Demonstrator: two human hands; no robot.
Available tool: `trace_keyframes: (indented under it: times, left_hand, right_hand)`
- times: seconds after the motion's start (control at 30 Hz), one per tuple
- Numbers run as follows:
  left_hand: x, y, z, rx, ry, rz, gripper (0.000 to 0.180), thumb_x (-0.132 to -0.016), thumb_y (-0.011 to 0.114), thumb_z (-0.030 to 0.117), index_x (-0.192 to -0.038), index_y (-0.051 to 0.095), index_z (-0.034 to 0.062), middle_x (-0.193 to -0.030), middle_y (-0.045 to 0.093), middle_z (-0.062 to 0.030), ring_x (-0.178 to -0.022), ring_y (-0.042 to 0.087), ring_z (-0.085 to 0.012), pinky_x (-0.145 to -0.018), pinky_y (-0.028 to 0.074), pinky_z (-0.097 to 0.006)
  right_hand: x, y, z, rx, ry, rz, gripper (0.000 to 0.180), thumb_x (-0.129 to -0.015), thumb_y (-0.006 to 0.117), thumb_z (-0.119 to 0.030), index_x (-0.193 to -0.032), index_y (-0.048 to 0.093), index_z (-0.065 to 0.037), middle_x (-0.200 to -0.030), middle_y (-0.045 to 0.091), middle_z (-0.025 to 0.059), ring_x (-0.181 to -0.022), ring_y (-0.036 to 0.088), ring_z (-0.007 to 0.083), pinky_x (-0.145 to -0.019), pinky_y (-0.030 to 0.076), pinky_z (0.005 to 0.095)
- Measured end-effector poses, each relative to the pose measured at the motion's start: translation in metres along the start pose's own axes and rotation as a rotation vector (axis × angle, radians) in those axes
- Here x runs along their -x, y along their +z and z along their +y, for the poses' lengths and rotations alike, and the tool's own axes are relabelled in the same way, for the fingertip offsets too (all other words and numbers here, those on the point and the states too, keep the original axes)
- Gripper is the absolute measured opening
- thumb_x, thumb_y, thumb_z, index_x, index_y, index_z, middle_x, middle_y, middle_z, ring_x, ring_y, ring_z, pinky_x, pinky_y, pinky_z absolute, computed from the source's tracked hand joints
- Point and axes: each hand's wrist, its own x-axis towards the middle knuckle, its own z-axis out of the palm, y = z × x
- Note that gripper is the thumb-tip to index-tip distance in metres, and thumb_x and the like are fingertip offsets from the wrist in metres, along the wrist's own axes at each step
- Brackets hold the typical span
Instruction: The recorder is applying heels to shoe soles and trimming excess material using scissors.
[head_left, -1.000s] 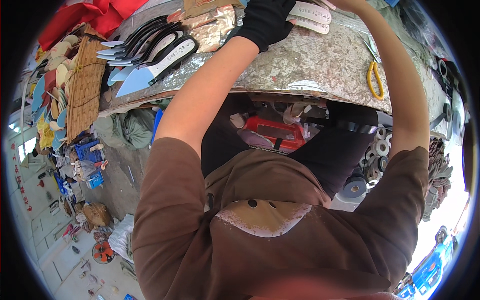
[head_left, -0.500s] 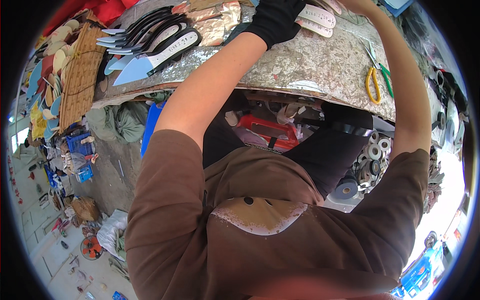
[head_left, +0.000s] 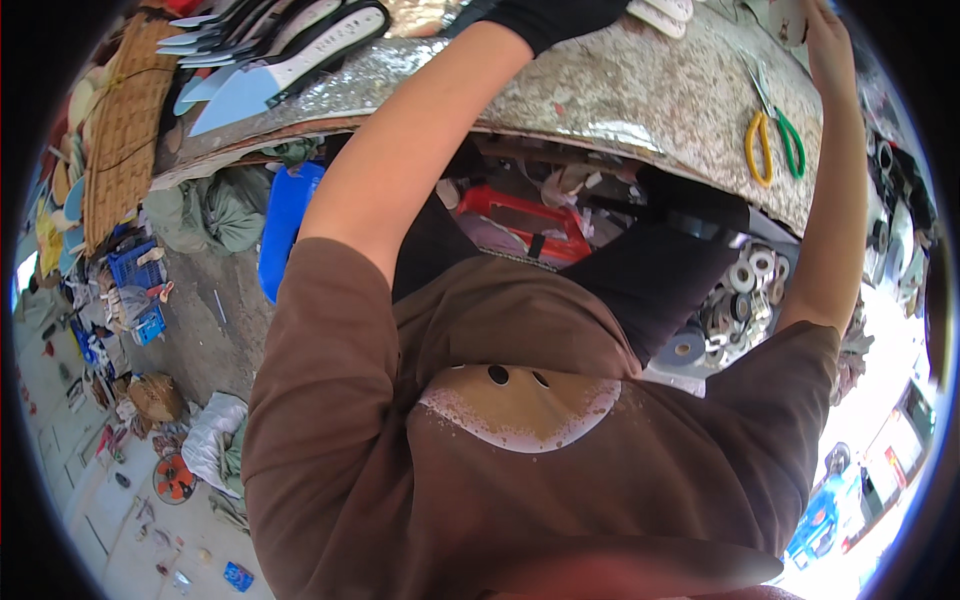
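Note:
My left hand (head_left: 570,18), in a black glove, reaches the top edge of the view over the worktable (head_left: 610,85). Its fingers are mostly cut off or hidden. Beside it lie white insole-shaped strips (head_left: 664,14) with small holes; whether the hand grips them does not show. At the upper right is my bare right hand (head_left: 832,45), its fingers closed at the edge of a pale curved piece (head_left: 787,20), partly out of view. Between the arms, scissors-like snips (head_left: 765,125) with one yellow and one green handle rest on the table.
Black, white and light-blue shoe parts (head_left: 300,50) fan out at the table's left, by a woven bamboo mat (head_left: 130,120). Under the table are a red plastic frame (head_left: 540,220) and tape rolls (head_left: 745,290). A blue container (head_left: 285,230) stands below the front edge.
My right hand has moved right, away from the white strips, and a pale piece now shows beside it. The view has shifted so the tabletop sits higher in the picture.

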Motion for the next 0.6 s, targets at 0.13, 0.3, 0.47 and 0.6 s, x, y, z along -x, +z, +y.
trace_keyframes:
  times: [0.13, 0.3, 0.47, 0.6]
  left_hand:
    - [0.047, -0.032, 0.083, 0.385, -0.009, 0.244, 0.026, -0.080, 0.071, 0.034, -0.087, 0.066, 0.0085, -0.080, 0.063, -0.0088, -0.077, 0.063, -0.0287, -0.069, 0.048, -0.045]
    - [0.129, 0.048, 0.197, 0.777, -0.078, -0.312, 0.033, -0.087, 0.064, 0.031, -0.105, 0.063, 0.0037, -0.095, 0.064, -0.0172, -0.094, 0.062, -0.0364, -0.082, 0.048, -0.049]
    - [0.159, 0.144, 0.193, 0.748, -0.124, -0.197, 0.046, -0.087, 0.063, 0.029, -0.125, 0.055, 0.0038, -0.115, 0.060, -0.0239, -0.107, 0.058, -0.0407, -0.087, 0.046, -0.051]
    - [0.147, 0.111, 0.202, 0.766, -0.213, 0.072, 0.035, -0.086, 0.063, 0.027, -0.111, 0.061, 0.0023, -0.101, 0.065, -0.0214, -0.097, 0.061, -0.0393, -0.082, 0.046, -0.051]
  right_hand:
    - [0.096, 0.022, -0.001, 0.100, 0.131, -0.132, 0.023, -0.094, 0.068, -0.020, -0.109, 0.073, -0.004, -0.098, 0.071, 0.0068, -0.091, 0.065, 0.0136, -0.083, 0.051, 0.0315]
    - [0.164, 0.086, -0.019, 0.321, -0.297, -0.191, 0.029, -0.087, 0.070, -0.019, -0.115, 0.070, -0.012, -0.118, 0.066, 0.0105, -0.105, 0.063, 0.0315, -0.088, 0.052, 0.0385]
    - [0.188, 0.139, -0.042, 0.611, -0.296, -0.022, 0.041, -0.078, 0.078, -0.026, -0.116, 0.070, -0.014, -0.122, 0.065, 0.0075, -0.116, 0.058, 0.0301, -0.103, 0.042, 0.0443]
    - [0.233, 0.106, -0.067, 0.486, -0.218, 0.003, 0.036, -0.078, 0.078, -0.027, -0.111, 0.071, -0.013, -0.119, 0.066, 0.0080, -0.113, 0.059, 0.0312, -0.098, 0.045, 0.0430]
